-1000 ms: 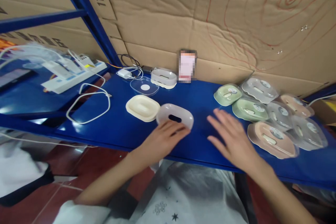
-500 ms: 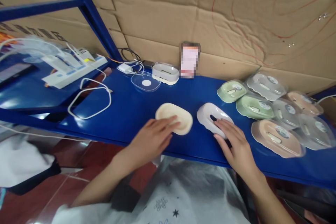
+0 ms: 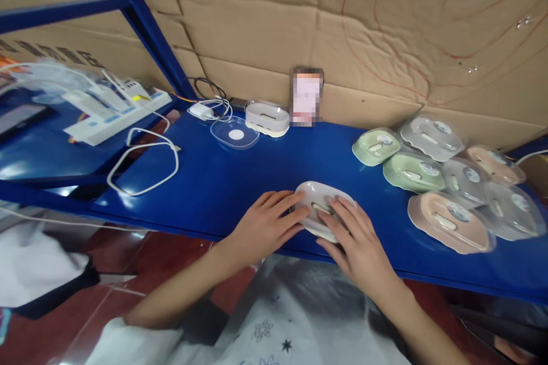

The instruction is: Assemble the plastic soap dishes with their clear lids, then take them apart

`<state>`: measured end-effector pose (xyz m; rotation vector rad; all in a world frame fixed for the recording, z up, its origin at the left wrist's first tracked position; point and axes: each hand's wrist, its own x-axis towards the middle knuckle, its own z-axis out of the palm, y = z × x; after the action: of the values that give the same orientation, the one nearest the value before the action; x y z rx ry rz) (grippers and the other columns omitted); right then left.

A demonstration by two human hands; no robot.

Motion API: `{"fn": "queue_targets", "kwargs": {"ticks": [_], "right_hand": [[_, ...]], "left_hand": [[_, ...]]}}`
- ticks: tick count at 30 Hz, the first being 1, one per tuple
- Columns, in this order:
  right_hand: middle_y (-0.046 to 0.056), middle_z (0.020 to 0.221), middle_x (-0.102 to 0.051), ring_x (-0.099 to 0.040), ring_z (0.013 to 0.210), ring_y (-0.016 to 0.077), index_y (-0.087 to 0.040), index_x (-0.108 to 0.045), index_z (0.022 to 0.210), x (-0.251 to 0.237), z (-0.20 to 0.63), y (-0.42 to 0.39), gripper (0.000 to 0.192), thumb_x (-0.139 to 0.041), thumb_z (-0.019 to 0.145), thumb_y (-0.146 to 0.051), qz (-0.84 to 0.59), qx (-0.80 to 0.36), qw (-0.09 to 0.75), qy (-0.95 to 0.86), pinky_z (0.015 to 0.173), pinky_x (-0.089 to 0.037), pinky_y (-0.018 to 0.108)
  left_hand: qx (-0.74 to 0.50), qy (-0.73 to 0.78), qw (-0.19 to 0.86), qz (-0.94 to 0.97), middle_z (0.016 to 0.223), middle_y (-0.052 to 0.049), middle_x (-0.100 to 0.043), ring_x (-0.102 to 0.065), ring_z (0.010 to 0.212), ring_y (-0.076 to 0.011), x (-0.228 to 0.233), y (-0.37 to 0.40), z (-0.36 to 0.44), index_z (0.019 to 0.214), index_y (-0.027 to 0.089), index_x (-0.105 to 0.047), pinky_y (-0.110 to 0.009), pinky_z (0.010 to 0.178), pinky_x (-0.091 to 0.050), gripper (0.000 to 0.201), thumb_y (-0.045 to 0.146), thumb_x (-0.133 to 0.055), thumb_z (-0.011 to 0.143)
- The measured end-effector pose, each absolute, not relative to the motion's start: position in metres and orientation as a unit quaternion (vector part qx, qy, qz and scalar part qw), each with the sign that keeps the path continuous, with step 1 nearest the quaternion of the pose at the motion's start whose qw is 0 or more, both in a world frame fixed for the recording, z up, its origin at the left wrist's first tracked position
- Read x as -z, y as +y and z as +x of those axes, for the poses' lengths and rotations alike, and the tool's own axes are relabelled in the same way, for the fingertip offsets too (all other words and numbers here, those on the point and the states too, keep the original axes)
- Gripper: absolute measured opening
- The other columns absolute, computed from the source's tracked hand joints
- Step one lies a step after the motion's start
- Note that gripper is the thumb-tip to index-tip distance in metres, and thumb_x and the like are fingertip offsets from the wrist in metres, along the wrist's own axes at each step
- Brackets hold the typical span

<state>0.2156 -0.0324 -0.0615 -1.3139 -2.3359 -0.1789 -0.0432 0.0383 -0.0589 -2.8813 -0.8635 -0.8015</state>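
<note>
A pale grey-white soap dish [image 3: 319, 191] with a slot in its middle lies near the front edge of the blue table. Cream colour shows through its slot and along its lower edge, from the cream base beneath. My left hand [image 3: 268, 222] grips the left rim, fingers stretched across it. On the other side, my right hand [image 3: 357, 231] is closed over the right rim, with fingers on top and thumb at the near side.
Several lidded soap dishes in green, grey and peach [image 3: 454, 222] stand at the right. Behind are another grey-white dish [image 3: 268, 117], a clear lid [image 3: 234, 134], a charger [image 3: 201, 111] and a propped phone [image 3: 306, 97]. A power strip [image 3: 103, 128] and white cable [image 3: 177, 165] lie left.
My right hand has brought the grey-white dish leftward onto the cream base. My left hand has shifted right, from the base's top to the dish's left rim.
</note>
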Motion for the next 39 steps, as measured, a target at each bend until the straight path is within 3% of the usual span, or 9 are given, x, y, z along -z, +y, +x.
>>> {"fn": "queue_targets", "kwargs": {"ticks": [7, 11, 15, 19, 23, 29, 32, 35, 39], "right_hand": [[0.011, 0.159, -0.060, -0.055, 0.150, 0.0298, -0.023, -0.059, 0.152, 0.069, 0.223, -0.037, 0.045, -0.062, 0.107, -0.025, -0.457, 0.070, 0.228, -0.857, 0.122, -0.050, 0.058], [0.013, 0.174, -0.039, -0.037, 0.162, 0.0372, -0.029, -0.055, 0.157, 0.073, 0.226, -0.035, 0.049, -0.060, 0.108, -0.025, -0.482, 0.053, 0.233, -0.843, 0.124, -0.042, 0.070], [0.014, 0.181, -0.020, -0.025, 0.166, 0.0408, -0.033, -0.032, 0.171, 0.074, 0.225, -0.034, 0.066, -0.056, 0.110, -0.032, -0.517, 0.031, 0.219, -0.827, 0.124, -0.035, 0.075], [0.015, 0.182, -0.015, -0.025, 0.166, 0.0413, -0.031, -0.012, 0.177, 0.072, 0.224, -0.036, 0.083, -0.060, 0.109, -0.035, -0.517, -0.001, 0.249, -0.819, 0.125, -0.037, 0.073], [0.013, 0.184, -0.002, -0.017, 0.167, 0.0435, -0.033, -0.005, 0.177, 0.069, 0.225, -0.040, 0.100, -0.071, 0.102, -0.033, -0.488, 0.029, 0.334, -0.806, 0.126, -0.036, 0.074], [0.005, 0.182, -0.020, -0.039, 0.161, 0.0356, -0.035, -0.032, 0.172, 0.061, 0.233, -0.039, 0.086, -0.074, 0.099, -0.020, -0.411, 0.074, 0.418, -0.807, 0.125, -0.049, 0.057], [0.005, 0.178, -0.031, -0.047, 0.156, 0.0337, -0.037, -0.039, 0.169, 0.057, 0.236, -0.033, 0.081, -0.073, 0.099, -0.016, -0.443, 0.049, 0.412, -0.795, 0.124, -0.051, 0.055], [0.007, 0.174, -0.039, -0.050, 0.154, 0.0329, -0.039, -0.038, 0.169, 0.057, 0.236, -0.029, 0.076, -0.070, 0.102, -0.019, -0.486, -0.002, 0.384, -0.785, 0.123, -0.052, 0.057], [0.009, 0.173, -0.041, -0.052, 0.153, 0.0339, -0.040, -0.037, 0.169, 0.062, 0.237, -0.029, 0.072, -0.067, 0.105, -0.026, -0.502, -0.015, 0.328, -0.801, 0.120, -0.053, 0.060]], "left_hand": [[0.225, -0.237, 0.033, -0.945, 0.148, -0.010, -0.068, -0.070, 0.124, -0.0258, 0.045, 0.048, -0.054, 0.133, 0.024, -0.070, -0.043, 0.104, -0.057, 0.026, 0.033, -0.059, 0.111], [0.228, -0.360, 0.046, -0.903, 0.151, -0.014, -0.065, -0.064, 0.137, -0.0271, 0.029, 0.106, -0.089, 0.147, 0.023, -0.061, -0.046, 0.111, -0.052, 0.037, 0.026, -0.051, 0.112], [0.121, -0.520, 0.033, -0.845, 0.130, -0.018, -0.075, -0.068, 0.129, -0.0356, 0.017, 0.148, -0.116, 0.124, 0.015, -0.072, -0.059, 0.116, -0.045, 0.028, 0.012, -0.059, 0.100], [0.134, -0.487, -0.026, -0.863, 0.114, -0.009, -0.079, -0.077, 0.107, -0.0288, 0.010, 0.122, -0.102, 0.110, 0.020, -0.073, -0.046, 0.101, -0.057, 0.016, 0.019, -0.058, 0.104], [0.438, -0.338, -0.370, -0.747, 0.110, -0.006, -0.080, -0.078, 0.105, -0.0223, 0.009, 0.058, -0.064, 0.108, 0.021, -0.069, -0.036, 0.097, -0.061, 0.014, 0.035, -0.071, 0.103], [0.435, -0.125, -0.716, -0.532, 0.096, -0.001, -0.078, -0.082, 0.089, -0.0188, 0.035, 0.014, -0.031, 0.097, 0.022, -0.063, -0.037, 0.088, -0.068, 0.026, 0.044, -0.077, 0.101], [0.458, -0.226, -0.642, -0.572, 0.121, -0.006, -0.077, -0.079, 0.111, -0.0218, 0.044, 0.025, -0.035, 0.124, 0.028, -0.065, -0.039, 0.097, -0.067, 0.025, 0.038, -0.075, 0.103], [0.505, -0.343, -0.393, -0.688, 0.156, -0.011, -0.058, -0.064, 0.140, -0.0274, 0.049, 0.037, -0.046, 0.154, 0.036, -0.050, -0.047, 0.114, -0.059, 0.066, 0.033, -0.082, 0.097], [0.385, -0.327, -0.212, -0.836, 0.165, -0.012, -0.049, -0.055, 0.150, -0.0317, 0.057, 0.044, -0.053, 0.148, 0.033, -0.059, -0.057, 0.122, -0.052, 0.053, 0.036, -0.078, 0.099]]}}
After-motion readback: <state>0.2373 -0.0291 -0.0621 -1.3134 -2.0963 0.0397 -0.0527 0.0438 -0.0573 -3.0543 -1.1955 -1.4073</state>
